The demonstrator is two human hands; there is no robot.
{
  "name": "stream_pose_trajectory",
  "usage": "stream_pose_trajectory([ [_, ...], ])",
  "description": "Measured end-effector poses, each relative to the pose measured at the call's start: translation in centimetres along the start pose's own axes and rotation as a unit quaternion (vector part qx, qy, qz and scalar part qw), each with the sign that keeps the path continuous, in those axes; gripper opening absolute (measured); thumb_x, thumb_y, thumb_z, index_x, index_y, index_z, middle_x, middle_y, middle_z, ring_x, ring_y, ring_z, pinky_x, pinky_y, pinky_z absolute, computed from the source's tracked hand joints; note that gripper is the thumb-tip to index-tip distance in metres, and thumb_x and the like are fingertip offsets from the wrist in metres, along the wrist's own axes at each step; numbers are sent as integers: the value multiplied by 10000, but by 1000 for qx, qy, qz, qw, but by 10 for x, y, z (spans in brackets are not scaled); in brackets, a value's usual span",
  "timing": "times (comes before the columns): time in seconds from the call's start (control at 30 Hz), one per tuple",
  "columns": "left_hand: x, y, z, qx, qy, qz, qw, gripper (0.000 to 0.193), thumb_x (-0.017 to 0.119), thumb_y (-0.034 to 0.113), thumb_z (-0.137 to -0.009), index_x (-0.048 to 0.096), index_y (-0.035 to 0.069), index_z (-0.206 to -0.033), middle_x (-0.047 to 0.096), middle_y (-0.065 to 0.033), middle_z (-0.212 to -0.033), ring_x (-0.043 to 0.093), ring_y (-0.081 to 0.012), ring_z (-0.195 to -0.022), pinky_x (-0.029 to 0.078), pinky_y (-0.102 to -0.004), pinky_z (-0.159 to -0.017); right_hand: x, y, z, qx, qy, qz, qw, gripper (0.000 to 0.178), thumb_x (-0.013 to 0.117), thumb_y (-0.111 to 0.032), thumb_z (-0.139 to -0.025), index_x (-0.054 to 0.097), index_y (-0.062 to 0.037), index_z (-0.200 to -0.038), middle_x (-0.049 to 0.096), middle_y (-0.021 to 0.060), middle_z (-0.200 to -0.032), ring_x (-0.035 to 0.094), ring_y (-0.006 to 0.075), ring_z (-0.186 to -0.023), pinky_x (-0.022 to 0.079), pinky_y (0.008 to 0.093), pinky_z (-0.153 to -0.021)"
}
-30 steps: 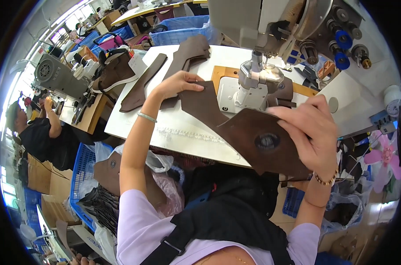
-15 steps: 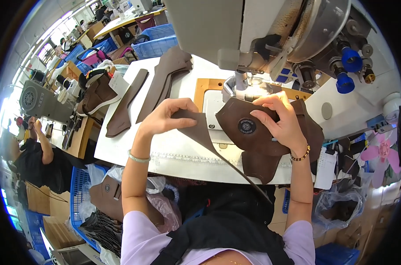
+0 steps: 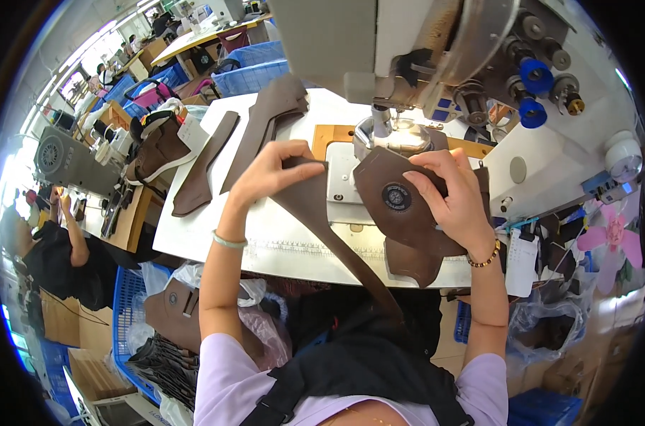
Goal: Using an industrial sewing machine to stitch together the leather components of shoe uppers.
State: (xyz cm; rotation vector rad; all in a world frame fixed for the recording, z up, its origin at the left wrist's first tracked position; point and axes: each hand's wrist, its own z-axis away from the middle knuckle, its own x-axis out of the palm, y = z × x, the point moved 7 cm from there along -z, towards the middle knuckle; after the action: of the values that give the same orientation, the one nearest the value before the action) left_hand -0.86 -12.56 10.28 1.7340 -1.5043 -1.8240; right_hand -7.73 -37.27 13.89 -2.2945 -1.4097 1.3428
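My left hand (image 3: 283, 170) pinches the wide top end of a long brown leather strip (image 3: 321, 227). The strip narrows and curves down over the table edge toward my lap. Between thumb and fingers, my right hand (image 3: 454, 195) grips a brown leather panel (image 3: 379, 174) bearing a round black badge (image 3: 396, 197). More brown leather (image 3: 413, 263) hangs below that panel; whether they are joined, I cannot tell. Both pieces are held apart, just in front of the sewing machine's lit needle area (image 3: 390, 135).
On the white table (image 3: 266, 259) at left lie a curved leather piece (image 3: 205, 167) and a stack of leather pieces (image 3: 266, 121). A brown boot (image 3: 159, 145) stands farther left. A blue basket (image 3: 127, 305) holds cut pieces beside me. Another person (image 3: 56, 255) works at far left.
My left hand has turned the strip, so more of its flat face shows. The badged panel has tilted slightly in my right hand. The view has shifted slightly against the machine.
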Motion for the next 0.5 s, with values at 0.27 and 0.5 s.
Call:
stream_pose_trajectory([
  [0.27,-23,-43,-59,72,64,-166,981,400,711,352,-838,664,-45,-839,643,-150,-745,561,-209,-680,444,-345,-657,-26,-12,16,67,53,8,996,199,674,-102,-900,596,-33,-1070,643,71,-836,592,205,-806,464,297,-742],
  [0.5,7,-31,-62,54,-64,73,994,389,699,387,-876,614,21,-773,498,19,-682,414,-83,-674,330,-266,-603,-37,28,30,190,92,-181,961,191,583,-121,-977,571,-24,-1141,683,40,-999,596,70,-892,443,204,-770],
])
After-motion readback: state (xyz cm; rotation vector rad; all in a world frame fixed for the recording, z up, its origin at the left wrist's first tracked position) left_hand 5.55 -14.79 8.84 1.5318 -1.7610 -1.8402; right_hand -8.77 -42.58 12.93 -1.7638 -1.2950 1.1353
